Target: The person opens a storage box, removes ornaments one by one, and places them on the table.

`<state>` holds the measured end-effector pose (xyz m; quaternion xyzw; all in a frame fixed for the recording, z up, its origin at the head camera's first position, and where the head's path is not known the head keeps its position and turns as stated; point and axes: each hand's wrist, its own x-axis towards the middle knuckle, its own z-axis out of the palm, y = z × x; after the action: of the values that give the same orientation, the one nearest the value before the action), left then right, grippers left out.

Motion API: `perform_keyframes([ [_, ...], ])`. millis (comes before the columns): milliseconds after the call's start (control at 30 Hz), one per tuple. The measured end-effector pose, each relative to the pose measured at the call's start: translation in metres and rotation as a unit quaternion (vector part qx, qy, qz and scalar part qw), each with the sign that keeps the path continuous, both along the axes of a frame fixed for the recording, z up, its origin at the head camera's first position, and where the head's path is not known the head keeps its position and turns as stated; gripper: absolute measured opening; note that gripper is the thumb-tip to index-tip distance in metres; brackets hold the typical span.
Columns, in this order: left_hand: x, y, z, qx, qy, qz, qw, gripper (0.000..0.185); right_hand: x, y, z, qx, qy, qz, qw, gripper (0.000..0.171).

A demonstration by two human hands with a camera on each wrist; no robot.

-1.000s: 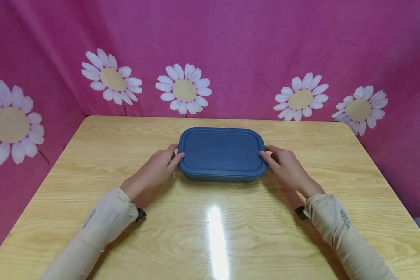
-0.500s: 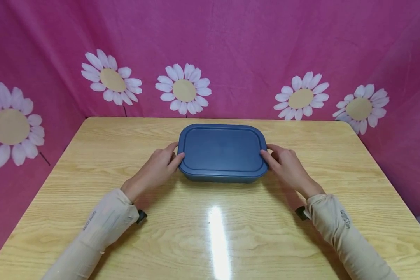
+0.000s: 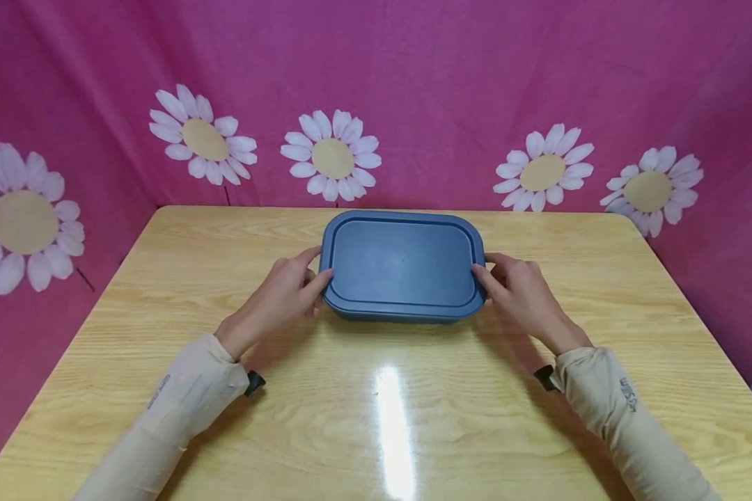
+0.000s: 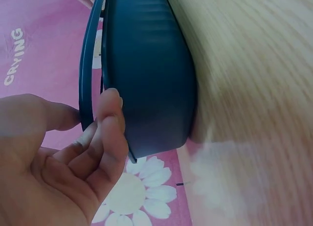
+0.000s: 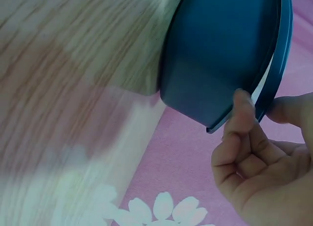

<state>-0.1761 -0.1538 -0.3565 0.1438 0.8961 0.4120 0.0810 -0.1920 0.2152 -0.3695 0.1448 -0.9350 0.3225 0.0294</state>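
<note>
Presently, a blue container sits on the wooden table, at the middle toward the far edge, with its blue lid on top. The left hand is at the container's left end: the thumb rests on the lid's upper rim and the curled fingers press up under the rim against the container wall. The right hand mirrors this at the right end, thumb on top of the lid's edge, fingers curled beneath the rim. Both hands thus pinch the lid's edge.

In the left wrist view a narrow gap shows between the lid's rim and the container body; the right wrist view shows the same separation along the lid and body. The container's base touches the table in both wrist views.

Both forearms wear beige sleeves. A pink cloth printed with white daisies surrounds the table on three sides.
</note>
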Motion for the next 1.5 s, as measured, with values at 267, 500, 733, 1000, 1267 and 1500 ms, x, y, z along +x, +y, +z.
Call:
perform_keyframes([
  [267,0.004,-0.003,0.007,0.047,0.032,0.014,0.9983,0.055,0.005,-0.005,0.01,-0.025,0.05,0.003,0.998,0.043],
  [500,0.016,0.0,-0.001,0.103,0.019,0.008,0.9945,0.063,0.025,0.001,0.01,-0.02,0.062,-0.004,0.998,0.043],
  [733,0.032,-0.004,-0.001,0.148,-0.032,0.011,0.9884,0.065,0.046,0.001,0.012,-0.011,0.047,-0.003,0.999,0.044],
  [1000,0.052,-0.009,-0.002,0.16,-0.089,0.007,0.9831,0.065,0.066,0.004,0.012,-0.043,0.022,0.015,0.999,0.042],
  [1267,0.073,-0.014,-0.004,0.153,-0.114,0.015,0.9815,0.067,0.084,0.008,0.015,-0.091,-0.072,0.028,0.993,0.044],
  [1500,0.095,-0.019,-0.006,0.123,-0.114,-0.005,0.9858,0.069,0.1,0.013,0.008,-0.081,-0.095,0.044,0.991,0.03],
])
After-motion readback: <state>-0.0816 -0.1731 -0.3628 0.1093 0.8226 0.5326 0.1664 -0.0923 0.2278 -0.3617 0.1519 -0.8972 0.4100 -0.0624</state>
